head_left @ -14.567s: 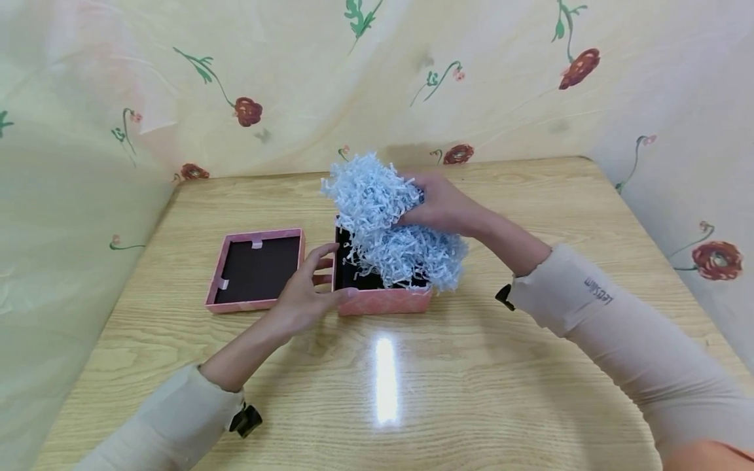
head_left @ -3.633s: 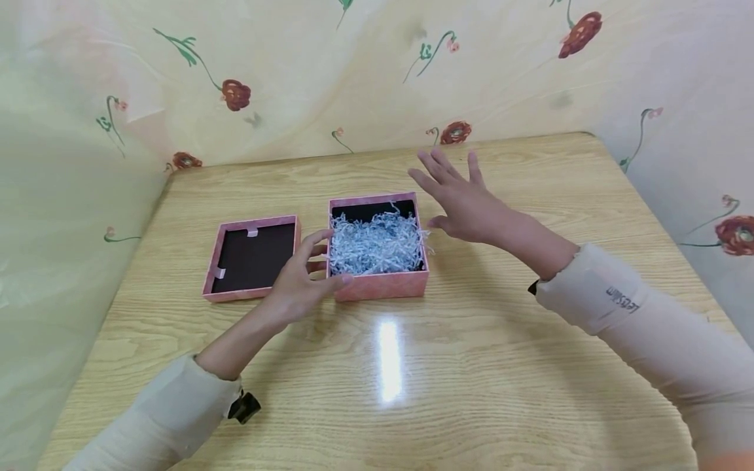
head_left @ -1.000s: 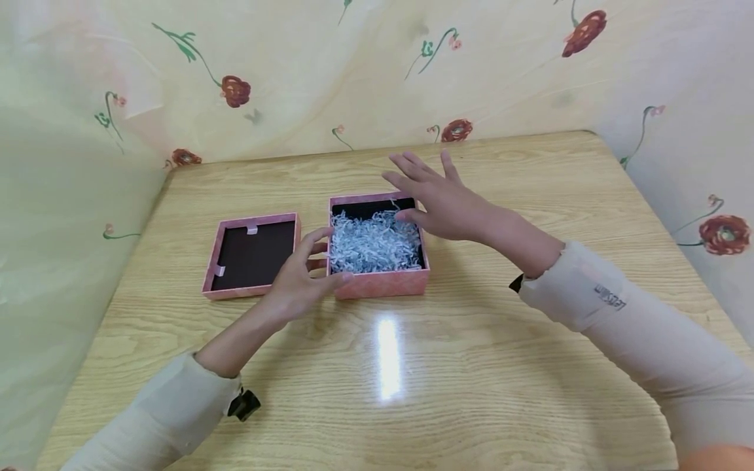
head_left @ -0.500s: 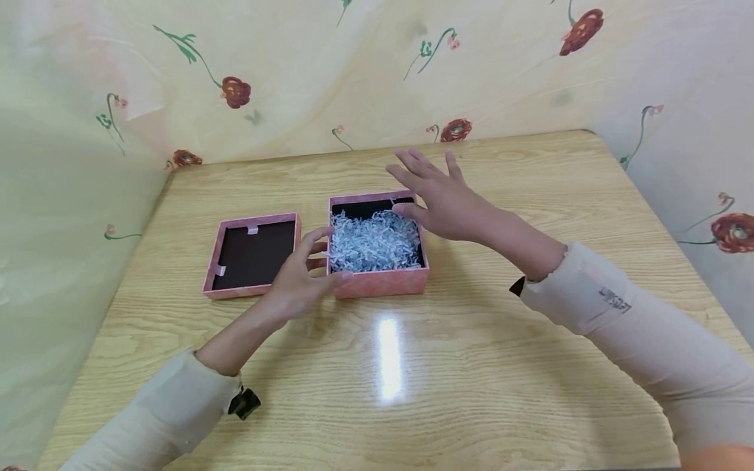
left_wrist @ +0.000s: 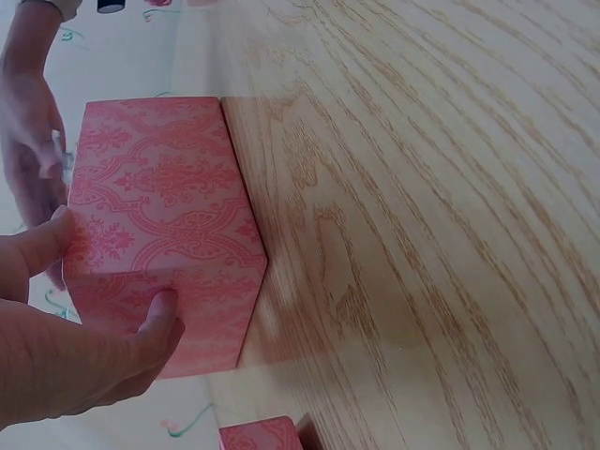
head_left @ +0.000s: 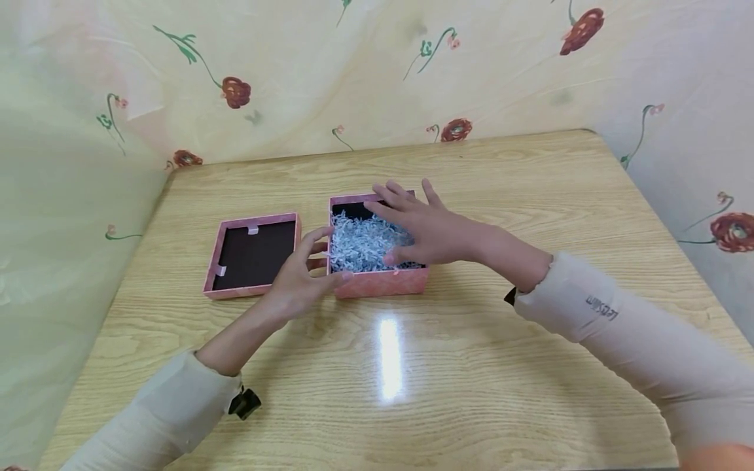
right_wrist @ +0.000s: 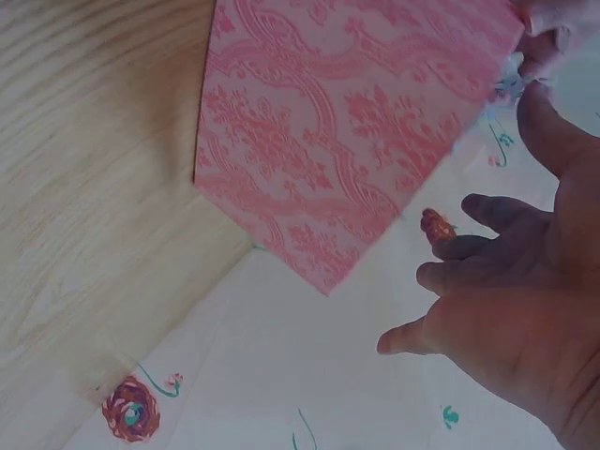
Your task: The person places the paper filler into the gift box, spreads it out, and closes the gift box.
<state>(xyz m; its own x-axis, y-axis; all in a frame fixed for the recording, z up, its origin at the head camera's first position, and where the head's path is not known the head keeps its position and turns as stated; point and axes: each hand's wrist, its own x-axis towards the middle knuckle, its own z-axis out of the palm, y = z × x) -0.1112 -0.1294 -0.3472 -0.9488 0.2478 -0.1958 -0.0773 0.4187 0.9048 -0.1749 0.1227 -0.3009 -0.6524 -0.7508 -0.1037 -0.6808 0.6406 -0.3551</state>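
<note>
Wooden table point(head_left: 489, 373), lid point(head_left: 259, 255), left grip point(head_left: 297, 281) holding box point(head_left: 385, 285), splayed right grip point(head_left: 430, 230) over paper shreds point(head_left: 360, 243)

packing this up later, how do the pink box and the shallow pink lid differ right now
Depth: the pink box has tall walls, while the pink lid has a low rim.
Contents: the pink box holds pale blue shredded paper; the pink lid has none, showing its dark inside and two small pale tabs.
Shared: both are pink outside, dark inside and lie open side up.
</note>
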